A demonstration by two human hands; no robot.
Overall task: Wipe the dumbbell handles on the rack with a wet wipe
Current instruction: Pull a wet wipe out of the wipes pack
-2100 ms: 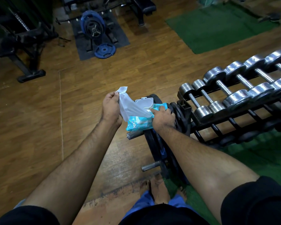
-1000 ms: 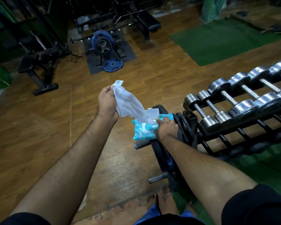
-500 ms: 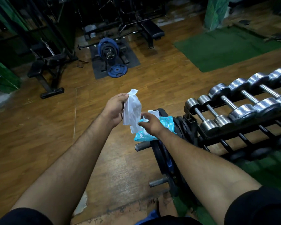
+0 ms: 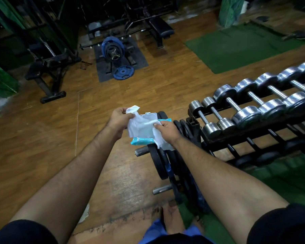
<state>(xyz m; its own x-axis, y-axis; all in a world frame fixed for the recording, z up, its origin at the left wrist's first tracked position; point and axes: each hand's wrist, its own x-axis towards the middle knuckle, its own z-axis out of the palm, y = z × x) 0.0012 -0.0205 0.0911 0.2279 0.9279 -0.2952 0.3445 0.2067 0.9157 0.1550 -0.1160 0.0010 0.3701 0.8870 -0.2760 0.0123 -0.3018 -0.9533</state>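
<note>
Head view: we see both bare forearms reaching forward over a wooden floor (image 4: 42, 138). Our left hand (image 4: 119, 118) pinches the upper corner of a white wet wipe (image 4: 139, 128), fingers curled round the bunched edge. Our right hand (image 4: 166, 130) pinches the opposite side of the same wipe, thumb on top, and the sheet hangs spread between the two hands, with a loose fold trailing below the right wrist.

Just beneath the wipe sits a light-blue wipe pack (image 4: 141, 140), its white flip lid (image 4: 149, 116) standing open behind the sheet. The pack rests on top of a stack of black weight plates (image 4: 158, 161) held on a plate stand with bare steel pegs (image 4: 161, 189) sticking out toward the left.

To the right, touching nothing we hold, stands the black dumbbell rack (image 4: 236, 138). Chrome dumbbells (image 4: 245, 117) lie across its top tier in a row, smallest nearest the plate stand, their thin handles (image 4: 233, 103) bridging the two rails. Both hands and the wipe are near the rack's left end but apart from it.

Farther off we see a barbell with blue plates (image 4: 113, 50) on a dark mat, a black bench (image 4: 158, 28), and a green mat (image 4: 236, 48). A bare foot (image 4: 171, 221) shows at the bottom edge.
</note>
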